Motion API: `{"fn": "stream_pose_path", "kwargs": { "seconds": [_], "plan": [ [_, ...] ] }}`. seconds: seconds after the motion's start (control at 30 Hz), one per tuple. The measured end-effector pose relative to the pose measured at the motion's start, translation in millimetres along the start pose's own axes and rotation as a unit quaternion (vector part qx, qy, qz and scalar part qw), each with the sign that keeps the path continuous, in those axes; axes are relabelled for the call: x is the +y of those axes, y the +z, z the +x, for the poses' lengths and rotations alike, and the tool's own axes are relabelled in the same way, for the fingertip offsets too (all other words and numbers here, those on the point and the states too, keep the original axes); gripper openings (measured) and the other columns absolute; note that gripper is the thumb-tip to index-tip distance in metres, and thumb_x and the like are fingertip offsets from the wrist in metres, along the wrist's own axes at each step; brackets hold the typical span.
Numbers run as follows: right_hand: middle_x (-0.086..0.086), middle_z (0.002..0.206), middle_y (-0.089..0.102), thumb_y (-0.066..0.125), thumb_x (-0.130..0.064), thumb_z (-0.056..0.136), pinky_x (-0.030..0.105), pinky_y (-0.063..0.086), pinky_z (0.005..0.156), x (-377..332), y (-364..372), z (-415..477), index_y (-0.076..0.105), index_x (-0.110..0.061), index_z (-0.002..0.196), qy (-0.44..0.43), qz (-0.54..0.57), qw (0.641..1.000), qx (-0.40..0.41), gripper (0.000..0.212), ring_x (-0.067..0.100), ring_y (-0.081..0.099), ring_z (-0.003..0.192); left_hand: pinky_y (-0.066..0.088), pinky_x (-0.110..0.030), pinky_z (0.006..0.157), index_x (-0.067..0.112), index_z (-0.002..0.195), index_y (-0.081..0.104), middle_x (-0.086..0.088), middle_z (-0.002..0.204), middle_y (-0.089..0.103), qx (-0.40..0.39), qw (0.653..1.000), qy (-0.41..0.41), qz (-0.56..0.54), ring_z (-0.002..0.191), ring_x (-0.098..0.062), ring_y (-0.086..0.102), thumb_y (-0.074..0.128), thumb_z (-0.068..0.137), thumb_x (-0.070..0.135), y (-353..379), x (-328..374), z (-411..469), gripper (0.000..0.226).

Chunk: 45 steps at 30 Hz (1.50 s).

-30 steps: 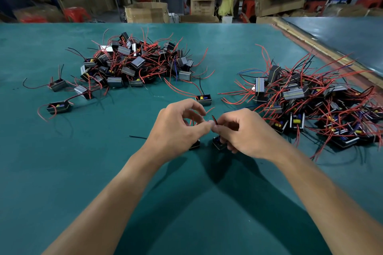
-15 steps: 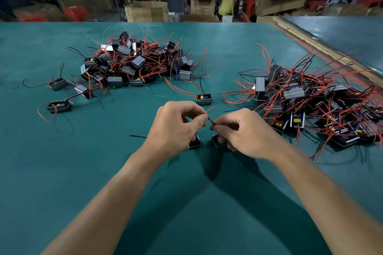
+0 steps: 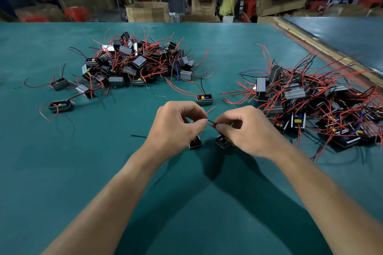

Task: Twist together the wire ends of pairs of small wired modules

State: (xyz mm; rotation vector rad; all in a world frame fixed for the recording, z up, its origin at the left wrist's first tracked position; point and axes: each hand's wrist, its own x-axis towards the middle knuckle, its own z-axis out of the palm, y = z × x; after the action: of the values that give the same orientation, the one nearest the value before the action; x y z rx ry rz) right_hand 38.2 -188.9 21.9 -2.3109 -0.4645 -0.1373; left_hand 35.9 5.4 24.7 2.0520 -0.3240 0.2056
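Both hands work low over the bench (image 3: 62,172), at its middle. Left hand (image 3: 176,128): fingers (image 3: 200,125) curled, pinching the wire ends (image 3: 211,122). Right hand (image 3: 248,130): same curl, pinching those wires from the other side, fingertips nearly meeting the left's. Left module (image 3: 195,144) and right module (image 3: 221,142) sit on the bench under the hands, side by side with a small gap. Loose module (image 3: 204,98) just beyond the hands. Left pile (image 3: 134,62) and right pile (image 3: 310,97) lie farther back.

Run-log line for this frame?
phase: wire twist | left hand: pinches wire ends | right hand: pinches same | left module, right module: beneath hands
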Motion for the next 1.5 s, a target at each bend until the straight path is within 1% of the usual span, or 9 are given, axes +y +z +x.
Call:
{"fn": "stream_pose_path", "kwargs": {
  "seconds": [0.1, 0.2, 0.43, 0.6, 0.8, 0.93, 1.17, 1.4, 1.5],
  "plan": [
    [-0.014, 0.069, 0.069, 0.067, -0.017, 0.087, 0.029, 0.051, 0.064, 2.8, 0.2, 1.2, 0.068, -0.029, 0.075, 0.006, 0.005, 1.0, 0.006, 0.017, 0.007, 0.062, 0.061, 0.051, -0.032, 0.055, 0.025, 0.077, 0.07, 0.011, 0.066, 0.069, 0.011, 1.0, -0.01, -0.005, 0.051, -0.013, 0.057, 0.076, 0.079, 0.011, 0.6, -2.5, 1.2, 0.015],
    [-0.016, 0.065, 0.066, 0.067, -0.017, 0.086, 0.025, 0.044, 0.056, 1.3, -1.9, -0.3, 0.066, -0.028, 0.074, -0.005, 0.016, 1.0, -0.023, 0.016, 0.005, 0.054, 0.051, 0.058, -0.04, 0.057, 0.025, 0.084, 0.068, 0.009, 0.066, 0.07, 0.018, 0.999, -0.021, -0.016, 0.05, -0.019, 0.058, 0.079, 0.079, 0.012, -0.3, -4.8, 1.6, 0.018],
    [-0.004, 0.064, 0.07, 0.073, -0.021, 0.081, 0.023, 0.049, 0.057, -4.3, -6.2, -3.8, 0.075, -0.026, 0.077, -0.013, 0.028, 0.996, -0.087, 0.007, 0.014, 0.065, 0.057, 0.047, -0.028, 0.046, 0.023, 0.082, 0.056, -0.001, 0.07, 0.073, 0.018, 0.995, -0.062, -0.072, 0.043, -0.023, 0.061, 0.082, 0.079, 0.014, 0.8, -4.9, 2.0, 0.027],
    [-0.008, 0.057, 0.069, 0.074, -0.016, 0.083, 0.014, 0.044, 0.053, -3.4, -6.6, -3.5, 0.073, -0.027, 0.071, 0.001, 0.038, 0.996, -0.082, 0.016, 0.007, 0.065, 0.05, 0.046, -0.025, 0.045, 0.016, 0.076, 0.055, 0.005, 0.06, 0.07, 0.009, 0.997, -0.056, -0.049, 0.043, -0.021, 0.062, 0.083, 0.078, 0.017, 0.5, -4.1, 2.5, 0.028],
    [-0.003, 0.055, 0.068, 0.07, -0.022, 0.085, 0.018, 0.047, 0.051, 2.5, -3.8, -1.6, 0.073, -0.029, 0.077, 0.016, 0.048, 0.997, -0.058, 0.011, 0.013, 0.065, 0.049, 0.046, -0.023, 0.044, 0.017, 0.073, 0.057, 0.004, 0.057, 0.068, 0.001, 0.997, -0.063, -0.047, 0.042, -0.02, 0.061, 0.083, 0.078, 0.017, -0.2, -4.3, 2.9, 0.027],
    [-0.002, 0.059, 0.07, 0.062, -0.034, 0.083, 0.028, 0.055, 0.056, 3.5, -4.4, -1.4, 0.073, -0.029, 0.079, 0.018, 0.055, 0.997, -0.05, 0.013, 0.013, 0.068, 0.051, 0.045, -0.024, 0.048, 0.015, 0.078, 0.06, -0.001, 0.063, 0.071, -0.019, 0.995, -0.077, -0.059, 0.046, -0.022, 0.063, 0.083, 0.078, 0.015, -2.3, -5.9, 4.4, 0.022],
    [-0.001, 0.059, 0.07, 0.066, -0.031, 0.082, 0.046, 0.06, 0.063, 2.4, -3.4, -1.1, 0.067, -0.024, 0.073, 0.023, 0.082, 0.996, -0.035, 0.012, 0.019, 0.069, 0.053, 0.051, -0.037, 0.053, 0.025, 0.091, 0.053, 0.0, 0.076, 0.076, -0.036, 0.995, -0.071, -0.061, 0.047, -0.02, 0.063, 0.073, 0.086, 0.011, -0.5, -3.9, 1.7, 0.024],
    [0.001, 0.062, 0.07, 0.068, -0.024, 0.087, 0.03, 0.054, 0.049, 0.6, -4.5, -3.0, 0.065, -0.029, 0.081, 0.02, 0.075, 0.995, -0.06, 0.009, 0.02, 0.065, 0.049, 0.049, -0.03, 0.054, 0.021, 0.085, 0.057, 0.004, 0.077, 0.076, -0.077, 0.995, -0.053, -0.037, 0.051, -0.021, 0.066, 0.063, 0.094, 0.015, 1.8, -3.9, 0.7, 0.012],
    [0.002, 0.061, 0.069, 0.062, -0.015, 0.092, 0.028, 0.054, 0.047, 0.2, -2.3, -2.9, 0.064, -0.029, 0.083, 0.025, 0.079, 0.995, -0.057, 0.017, 0.02, 0.065, 0.047, 0.048, -0.025, 0.053, 0.022, 0.086, 0.06, 0.003, 0.077, 0.076, -0.08, 0.994, -0.055, -0.044, 0.05, -0.02, 0.065, 0.066, 0.093, 0.017, 0.8, -3.7, 0.1, 0.01]
  ]
}}
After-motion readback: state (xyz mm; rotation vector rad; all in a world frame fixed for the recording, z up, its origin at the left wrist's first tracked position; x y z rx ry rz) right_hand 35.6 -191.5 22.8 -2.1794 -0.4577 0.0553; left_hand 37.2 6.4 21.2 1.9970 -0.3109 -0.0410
